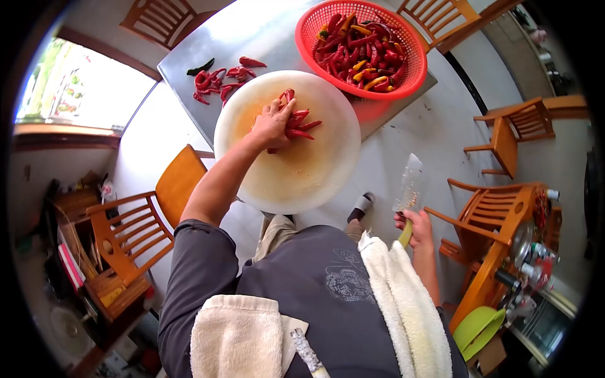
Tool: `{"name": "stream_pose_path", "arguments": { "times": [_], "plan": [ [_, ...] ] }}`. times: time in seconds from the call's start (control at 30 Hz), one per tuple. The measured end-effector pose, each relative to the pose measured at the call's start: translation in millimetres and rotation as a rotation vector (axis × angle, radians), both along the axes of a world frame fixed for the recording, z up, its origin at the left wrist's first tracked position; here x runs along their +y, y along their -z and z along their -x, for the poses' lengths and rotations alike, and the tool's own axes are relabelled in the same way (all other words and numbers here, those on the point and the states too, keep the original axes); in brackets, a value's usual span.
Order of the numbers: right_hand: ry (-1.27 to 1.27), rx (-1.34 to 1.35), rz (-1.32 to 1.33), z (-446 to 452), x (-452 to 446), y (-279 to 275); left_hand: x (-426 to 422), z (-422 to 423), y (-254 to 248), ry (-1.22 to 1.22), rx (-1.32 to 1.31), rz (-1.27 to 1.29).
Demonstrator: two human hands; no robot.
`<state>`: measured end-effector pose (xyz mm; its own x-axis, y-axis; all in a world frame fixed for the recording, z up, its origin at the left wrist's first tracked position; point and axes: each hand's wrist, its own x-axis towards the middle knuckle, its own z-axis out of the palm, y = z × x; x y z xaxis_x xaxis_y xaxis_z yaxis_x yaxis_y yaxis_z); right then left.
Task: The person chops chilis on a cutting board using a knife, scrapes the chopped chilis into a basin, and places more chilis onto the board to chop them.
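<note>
An ash-tipped cigarette point(307, 353) juts up over the towel point(236, 331). The hands are well apart: the left hand point(272, 126) is clasped over a bunch of red peppers point(302, 124) on the round board point(315, 176), and the right hand point(417, 228) grips the knife point(409, 188) by its handle, off to the side. Beyond, a red basket point(381, 96) of peppers stands on the desk point(227, 38).

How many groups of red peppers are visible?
3: a heap in the red basket; a cluster on the table; a bunch under the left hand on the board. Others may be hidden.
</note>
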<state>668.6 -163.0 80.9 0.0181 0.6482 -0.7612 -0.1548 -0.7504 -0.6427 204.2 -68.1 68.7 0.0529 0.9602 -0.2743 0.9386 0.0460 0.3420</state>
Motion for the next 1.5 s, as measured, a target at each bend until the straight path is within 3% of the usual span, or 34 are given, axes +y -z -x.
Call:
{"name": "stream_pose_path", "arguments": {
  "times": [0.1,0.13,0.17,0.6,0.8,0.9,1.0,1.1,1.13,1.27,1.37,1.5],
  "plan": [
    [-0.027,0.051,-0.057,65.8,-9.5,-22.7,-6.6,5.9,13.2,-0.009,-0.028,-0.089],
    [-0.055,0.062,-0.068,80.9,-9.5,-26.5,-5.1,5.7,5.8,-0.015,-0.01,0.052],
    [-0.087,0.073,-0.078,93.4,-8.3,-28.0,-3.6,6.3,7.4,-0.025,-0.025,0.035],
    [-0.242,-0.138,-0.086,151.2,52.9,20.6,65.2,-19.5,20.3,-0.31,-0.114,0.049],
    [-0.24,-0.184,-0.042,158.0,43.3,19.7,77.6,-19.7,25.0,-0.026,-0.182,0.016],
    [-0.201,-0.185,-0.038,165.0,30.6,23.0,81.7,-10.6,22.3,-0.088,-0.643,0.42],
    [-0.151,-0.211,-0.034,181.8,21.8,22.3,66.8,1.2,5.5,0.121,-0.675,0.44],
    [-0.08,-0.228,-0.036,200.4,17.2,18.0,34.9,6.4,2.2,0.35,-0.197,-0.054],
    [-0.078,-0.256,-0.062,205.1,17.1,18.1,26.9,4.6,-3.9,0.371,-0.088,0.026],
    [-0.168,-0.441,-0.129,217.1,23.4,16.0,6.7,-3.2,7.9,0.391,0.016,-0.087],
    [-0.322,-0.632,-0.207,223.3,35.9,5.9,15.2,-0.6,11.8,0.424,-0.045,-0.063],
    [-0.494,-0.837,-0.397,234.2,52.7,-6.3,24.4,2.7,32.5,0.329,-0.117,-0.228]
  ]
}}
